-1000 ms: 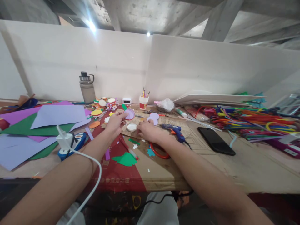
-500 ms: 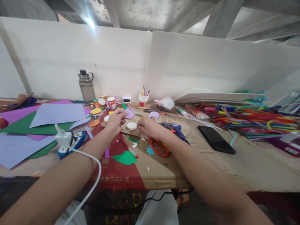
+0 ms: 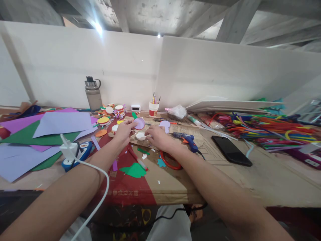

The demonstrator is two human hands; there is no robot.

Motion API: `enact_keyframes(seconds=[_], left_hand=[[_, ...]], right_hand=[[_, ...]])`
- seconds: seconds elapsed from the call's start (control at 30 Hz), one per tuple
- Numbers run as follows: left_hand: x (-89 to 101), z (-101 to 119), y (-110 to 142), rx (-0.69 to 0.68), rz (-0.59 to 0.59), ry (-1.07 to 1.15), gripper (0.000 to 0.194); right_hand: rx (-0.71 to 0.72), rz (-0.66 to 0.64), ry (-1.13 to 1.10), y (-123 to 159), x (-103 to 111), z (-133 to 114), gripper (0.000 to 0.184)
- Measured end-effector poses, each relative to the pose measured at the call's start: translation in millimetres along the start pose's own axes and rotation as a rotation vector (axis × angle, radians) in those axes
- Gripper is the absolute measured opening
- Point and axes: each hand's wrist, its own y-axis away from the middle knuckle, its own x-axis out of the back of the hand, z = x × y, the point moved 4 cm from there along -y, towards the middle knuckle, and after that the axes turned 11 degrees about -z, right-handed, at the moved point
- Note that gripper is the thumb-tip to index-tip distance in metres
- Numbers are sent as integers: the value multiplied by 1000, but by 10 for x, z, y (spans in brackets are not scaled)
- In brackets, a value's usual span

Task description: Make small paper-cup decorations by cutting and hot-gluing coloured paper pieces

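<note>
Pinching one purple disc: left hand | right hand: grip unclear | one white disc

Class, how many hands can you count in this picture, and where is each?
2: the left hand holds the lilac disc; the right hand is beside the white disc.

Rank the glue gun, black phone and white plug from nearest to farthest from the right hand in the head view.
1. Glue gun: just right of the right hand.
2. Black phone: farther right, past the glue gun.
3. White plug: far over on the left.
</note>
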Motion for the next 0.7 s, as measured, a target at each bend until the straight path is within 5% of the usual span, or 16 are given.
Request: enact_keyframes(seconds=[0.27, 0.7], left_hand=[[9, -21, -24, -81, -48, -159, 30], [-3, -31, -24, -64, -63, -150, 34]], right_hand=[[-116, 112, -97, -8, 74, 49, 15], [-62, 181, -206, -8, 87, 81, 13]])
